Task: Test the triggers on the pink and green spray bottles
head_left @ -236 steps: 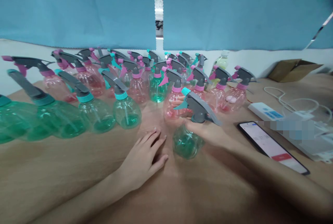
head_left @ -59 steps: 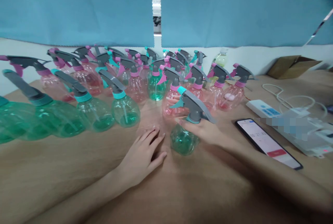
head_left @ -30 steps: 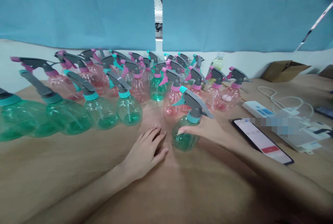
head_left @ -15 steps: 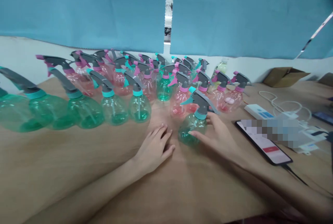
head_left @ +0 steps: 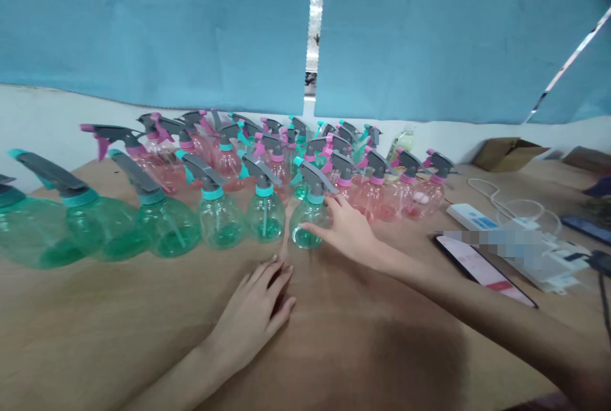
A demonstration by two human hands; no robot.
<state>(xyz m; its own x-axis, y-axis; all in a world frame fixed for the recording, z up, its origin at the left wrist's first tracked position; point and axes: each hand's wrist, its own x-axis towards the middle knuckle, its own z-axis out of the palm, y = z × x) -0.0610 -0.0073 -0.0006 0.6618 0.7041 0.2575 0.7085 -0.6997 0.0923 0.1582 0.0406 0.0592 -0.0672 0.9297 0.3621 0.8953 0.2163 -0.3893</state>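
Note:
My right hand grips a green spray bottle by its round body, thumb in front and fingers behind. The bottle stands upright at the right end of a front row of green spray bottles, close beside its neighbour. Each has a teal collar and a grey trigger head. My left hand rests on the table in front of the row, palm down, fingers stretched out, holding nothing. Behind the held bottle stand several pink spray bottles with pink collars.
On the right a phone lies on the wooden table. Past it are a white power strip, a white cable and an opened cardboard box. A blue curtain hangs over the wall behind the bottles.
My right hand has moved the green spray bottle left, up to the end of the green row. My left hand stays flat and appears lower left as the view shifts.

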